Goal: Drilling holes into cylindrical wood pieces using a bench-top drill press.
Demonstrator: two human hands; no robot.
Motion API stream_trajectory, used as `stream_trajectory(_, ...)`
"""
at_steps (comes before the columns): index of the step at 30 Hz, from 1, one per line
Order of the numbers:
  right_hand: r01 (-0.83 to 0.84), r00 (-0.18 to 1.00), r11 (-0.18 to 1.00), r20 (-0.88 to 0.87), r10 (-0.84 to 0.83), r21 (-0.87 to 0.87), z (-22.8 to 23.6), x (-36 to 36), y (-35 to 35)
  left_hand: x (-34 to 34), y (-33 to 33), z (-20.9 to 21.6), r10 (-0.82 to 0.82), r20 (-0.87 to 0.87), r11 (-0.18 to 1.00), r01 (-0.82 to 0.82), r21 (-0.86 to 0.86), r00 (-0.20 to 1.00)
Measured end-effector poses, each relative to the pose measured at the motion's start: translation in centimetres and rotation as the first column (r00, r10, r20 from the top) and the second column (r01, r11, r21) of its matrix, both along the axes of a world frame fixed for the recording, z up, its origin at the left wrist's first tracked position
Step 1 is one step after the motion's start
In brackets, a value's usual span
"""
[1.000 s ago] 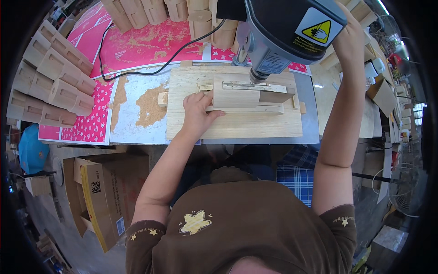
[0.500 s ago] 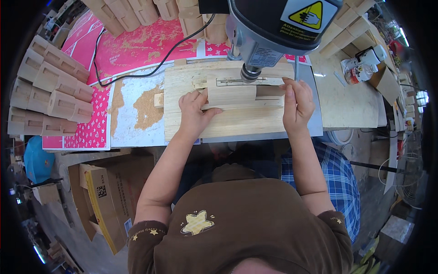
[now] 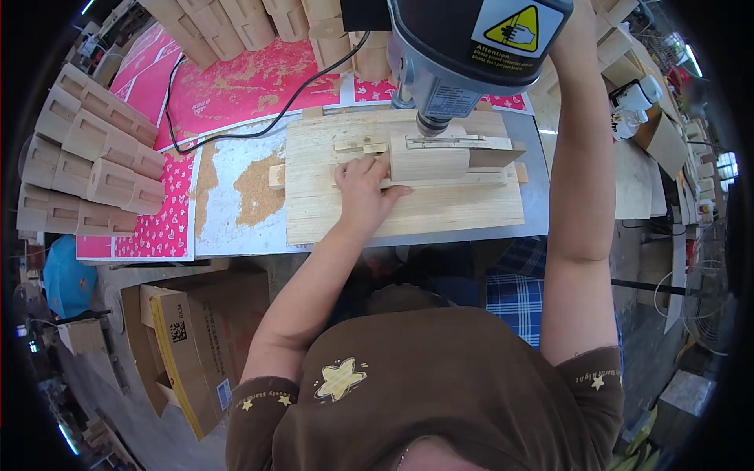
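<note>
A pale wooden block (image 3: 428, 163) with a rounded top lies in a wooden jig on a flat board (image 3: 408, 210), under the chuck (image 3: 432, 124) of a drill press (image 3: 463, 47). My left hand (image 3: 365, 188) grips the block's left end, fingers curled against it and thumb stretched along the near side. At the block's right end, a thin wooden piece (image 3: 495, 160) sticks out. My right arm reaches far up past the jig, and my right hand (image 3: 577, 31) is at the drill press head's right side. The press head and the picture's edge hide its fingers.
Stacked wooden blocks with slots (image 3: 118, 184) stand at the left, and more line the back. A black cable (image 3: 275, 122) crosses the sawdust-strewn pink sheet (image 3: 228, 86). White bottles (image 3: 632, 102) stand at the right. Below the table's left side is a cardboard box (image 3: 212, 330).
My right hand has left the block's right end and gone up beside the drill press head. The block has slid right, with my left hand following at its left end.
</note>
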State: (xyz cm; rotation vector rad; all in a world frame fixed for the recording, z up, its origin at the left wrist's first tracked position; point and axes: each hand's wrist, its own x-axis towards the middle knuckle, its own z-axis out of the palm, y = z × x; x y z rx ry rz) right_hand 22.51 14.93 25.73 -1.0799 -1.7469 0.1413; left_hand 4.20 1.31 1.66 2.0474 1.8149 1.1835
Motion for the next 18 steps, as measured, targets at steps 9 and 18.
stream_trajectory(9, -0.034, 0.997, 0.996, 0.070, 0.028, 0.086, -4.6, 1.9, -9.6, -1.0, -0.4, -0.6, -0.005, 0.005, 0.999, 0.005, -0.043, 1.000)
stream_trajectory(18, -0.138, 0.984, 0.966, -0.081, 0.159, 0.219, -17.2, 1.3, -9.4, -0.3, 0.0, -0.4, -0.023, 0.003, 1.000, 0.023, -0.011, 1.000)
